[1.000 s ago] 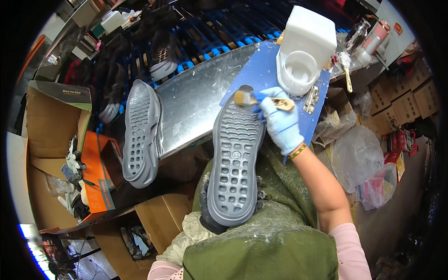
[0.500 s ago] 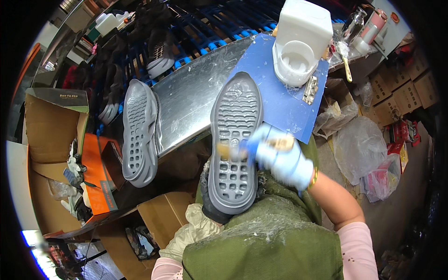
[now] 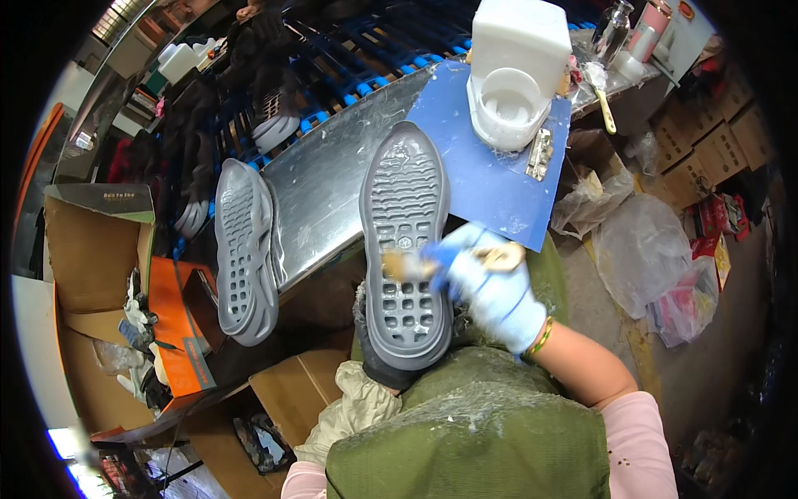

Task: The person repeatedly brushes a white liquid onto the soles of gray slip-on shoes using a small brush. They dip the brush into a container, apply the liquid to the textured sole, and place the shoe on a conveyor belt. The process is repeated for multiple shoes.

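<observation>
A grey shoe sole is tilted up over my lap, its tread-like inner side with ridges and square hollows facing me. Its surface shines wet. My left hand supports it from below; the fingers are mostly hidden behind it and a dark covering. In a light blue and white glove, my right hand is closed round a brush with a wooden handle. The bristles touch the sole's middle, at the square hollows. A second grey sole, also glossy, leans at the metal table's left end.
On the metal table lies a blue sheet bearing a white plastic container with an open front cup. Another brush rests farther right. Cardboard boxes stand left; a conveyor with dark shoes runs behind; plastic bags lie right.
The view has shifted slightly, so the sole and container sit a little farther left. My right hand stays at the sole's middle with the brush; motion blur has lessened.
</observation>
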{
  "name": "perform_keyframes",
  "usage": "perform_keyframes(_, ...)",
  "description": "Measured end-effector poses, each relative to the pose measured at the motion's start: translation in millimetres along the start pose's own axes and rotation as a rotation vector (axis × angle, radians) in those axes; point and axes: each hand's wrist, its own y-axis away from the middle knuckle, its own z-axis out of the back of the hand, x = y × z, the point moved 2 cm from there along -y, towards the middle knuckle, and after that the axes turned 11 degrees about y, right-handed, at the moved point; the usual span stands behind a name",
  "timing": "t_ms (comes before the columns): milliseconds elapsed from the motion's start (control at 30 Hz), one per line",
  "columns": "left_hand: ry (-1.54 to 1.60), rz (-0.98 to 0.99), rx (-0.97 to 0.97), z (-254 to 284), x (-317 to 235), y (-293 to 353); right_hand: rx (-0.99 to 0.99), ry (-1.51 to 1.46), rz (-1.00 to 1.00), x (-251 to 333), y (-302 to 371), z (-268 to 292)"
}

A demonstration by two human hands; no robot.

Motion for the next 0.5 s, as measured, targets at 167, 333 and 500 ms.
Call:
perform_keyframes(167,0.216,0.065,0.101,42,-11,-9,0.077,-0.092,0.109,23,5,12)
perform_keyframes(333,0.001,0.387,-0.019,17,-25,-11,-0.460,0.311,0.440,42,-75,116)
perform_keyframes(500,0.186,0.424,0.089,25,-21,-19,-0.432,0.473,0.154,37,-124,161)
